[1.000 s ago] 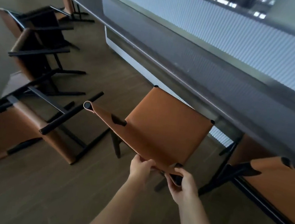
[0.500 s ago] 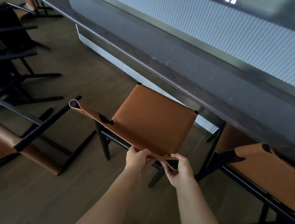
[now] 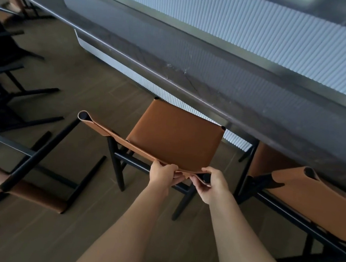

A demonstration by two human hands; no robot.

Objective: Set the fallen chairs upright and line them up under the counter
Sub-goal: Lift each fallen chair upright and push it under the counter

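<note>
The tan leather chair [image 3: 175, 137] stands upright on the wooden floor [image 3: 109, 76], with the far edge of its seat near the lip of the dark table [image 3: 195, 77]. Both hands hold the top edge of its backrest. The left hand [image 3: 161, 173] has its fingers [image 3: 176, 177] curled round the leather, and the right hand [image 3: 211, 184] pinches it beside the black post end. A fallen chair [image 3: 37, 193] lies on its side to the left, and another chair [image 3: 310, 202] stands at the right, partly under the table

Fallen chair [image 3: 37, 196] partly beyond left edge.
</note>
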